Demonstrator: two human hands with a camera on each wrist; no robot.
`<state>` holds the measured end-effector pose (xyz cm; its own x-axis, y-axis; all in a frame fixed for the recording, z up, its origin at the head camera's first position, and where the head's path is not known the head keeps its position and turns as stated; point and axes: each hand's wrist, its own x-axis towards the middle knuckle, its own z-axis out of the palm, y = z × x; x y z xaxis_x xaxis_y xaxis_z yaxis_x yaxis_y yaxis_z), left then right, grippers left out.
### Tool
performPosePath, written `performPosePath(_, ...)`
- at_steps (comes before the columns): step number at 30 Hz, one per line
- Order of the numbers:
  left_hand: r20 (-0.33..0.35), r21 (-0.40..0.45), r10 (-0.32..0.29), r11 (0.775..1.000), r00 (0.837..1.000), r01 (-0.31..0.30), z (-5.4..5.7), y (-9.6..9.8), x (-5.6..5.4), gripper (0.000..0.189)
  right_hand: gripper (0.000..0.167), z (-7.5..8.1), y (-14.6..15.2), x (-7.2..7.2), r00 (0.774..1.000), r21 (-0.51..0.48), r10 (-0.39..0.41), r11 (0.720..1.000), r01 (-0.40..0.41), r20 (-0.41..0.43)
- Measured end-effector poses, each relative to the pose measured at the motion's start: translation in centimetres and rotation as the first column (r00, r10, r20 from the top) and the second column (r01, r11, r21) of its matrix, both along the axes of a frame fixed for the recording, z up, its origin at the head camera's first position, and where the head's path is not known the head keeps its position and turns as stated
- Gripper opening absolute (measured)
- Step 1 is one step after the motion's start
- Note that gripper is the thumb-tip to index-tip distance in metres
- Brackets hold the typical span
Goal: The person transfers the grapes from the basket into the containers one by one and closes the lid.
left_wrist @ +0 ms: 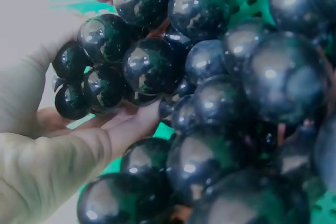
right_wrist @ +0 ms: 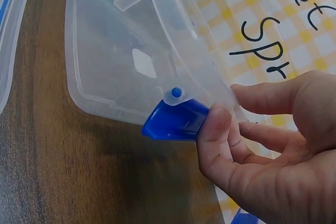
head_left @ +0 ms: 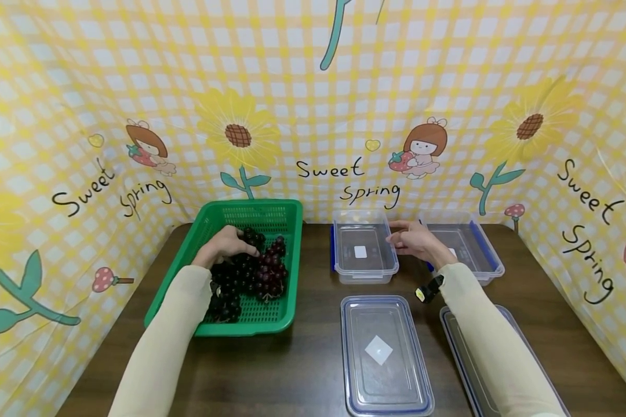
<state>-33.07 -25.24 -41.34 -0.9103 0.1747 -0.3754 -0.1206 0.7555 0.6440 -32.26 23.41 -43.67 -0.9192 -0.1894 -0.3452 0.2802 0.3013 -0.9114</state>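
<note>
My left hand reaches into the green plastic basket at left. In the left wrist view, its thumb and fingers curl round a bunch of glossy dark grapes. More black grapes and a reddish bunch of grapes lie in the basket. My right hand is at the right side of a clear plastic container. In the right wrist view, its bent fingers hold the container's side at the blue latch. The container stands upright, lidless, with a white label inside.
A second clear container stands to the right, partly behind my right hand. In front lie a clear lid with a blue seal and another lid, partly under my right sleeve. Yellow checked cloth rises behind the brown table.
</note>
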Motion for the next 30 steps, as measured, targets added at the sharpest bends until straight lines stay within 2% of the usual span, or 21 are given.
performPosePath(1,-0.005,0.006,-0.004,1.0,1.0,0.004,0.1,0.0,0.1,0.094,0.067,0.0,0.0,0.1,1.0,0.002,0.001,1.0,-0.001,-0.001)
performPosePath(9,-0.021,0.055,-0.017,0.998,1.0,0.018,0.1,-0.2,0.5,0.091,0.067,0.0,0.1,0.4,1.0,-0.006,0.003,1.0,-0.003,0.004)
performPosePath(14,-0.067,0.072,0.033,0.997,0.997,-0.028,0.7,-0.8,0.5,0.095,0.067,-0.2,0.1,0.3,1.0,0.007,0.007,1.0,-0.007,-0.002)
performPosePath(17,-0.087,0.106,0.082,0.992,0.993,-0.072,1.3,-1.0,0.6,0.099,0.067,-0.3,0.0,0.2,1.0,0.003,0.006,1.0,-0.006,-0.005)
performPosePath(20,-0.105,0.158,0.107,0.983,0.989,-0.09,2.2,-1.0,0.9,0.101,0.067,-0.3,0.0,0.2,1.0,-0.005,0.007,1.0,-0.007,-0.008)
performPosePath(26,-0.147,0.236,0.124,0.968,0.981,-0.087,4.2,-0.4,1.3,0.104,0.065,-0.1,0.1,0.3,1.0,-0.003,-0.004,1.0,0.003,-0.021)
performPosePath(30,-0.172,0.265,0.134,0.96,0.976,-0.085,5.2,0.2,1.6,0.106,0.064,0.1,0.1,0.3,1.0,0.003,0.006,1.0,-0.006,-0.028)
